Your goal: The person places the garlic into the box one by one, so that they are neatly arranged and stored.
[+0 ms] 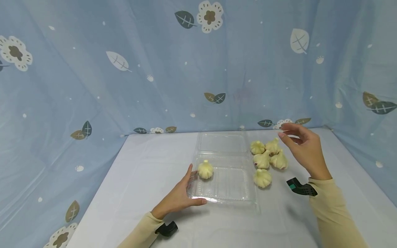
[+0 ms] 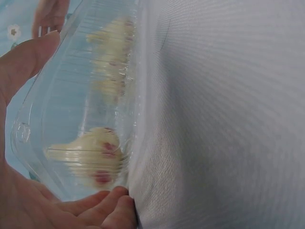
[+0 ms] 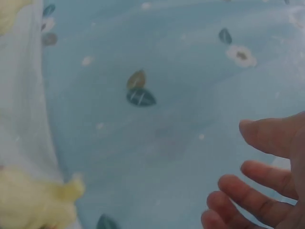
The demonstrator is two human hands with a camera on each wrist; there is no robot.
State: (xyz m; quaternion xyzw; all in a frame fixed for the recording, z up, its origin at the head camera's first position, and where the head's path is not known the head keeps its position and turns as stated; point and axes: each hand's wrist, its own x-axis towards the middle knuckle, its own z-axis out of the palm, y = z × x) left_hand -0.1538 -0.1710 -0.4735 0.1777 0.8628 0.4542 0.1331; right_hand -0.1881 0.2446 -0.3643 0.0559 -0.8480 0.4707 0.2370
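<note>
A clear plastic clamshell container [image 1: 231, 184] lies with its lid [image 1: 221, 142] folded back. One garlic bulb [image 1: 205, 169] sits in its left part, seen blurred through the wall as a pink-marked bulb [image 2: 97, 155] in the left wrist view. My left hand [image 1: 178, 198] holds the container's near left corner, thumb along the front rim and fingers at the left side. Right of the container, several garlic bulbs [image 1: 262, 160] lie in a loose cluster. Above and beside the far right bulbs, my right hand [image 1: 305, 148] is raised, fingers loosely bent and holding nothing.
A white cloth [image 1: 149, 165] covers the table. Behind it hangs a blue curtain [image 1: 173, 75] with leaves and flowers, meeting the table's far edge. Each wrist carries a black strap mount [image 1: 301, 188].
</note>
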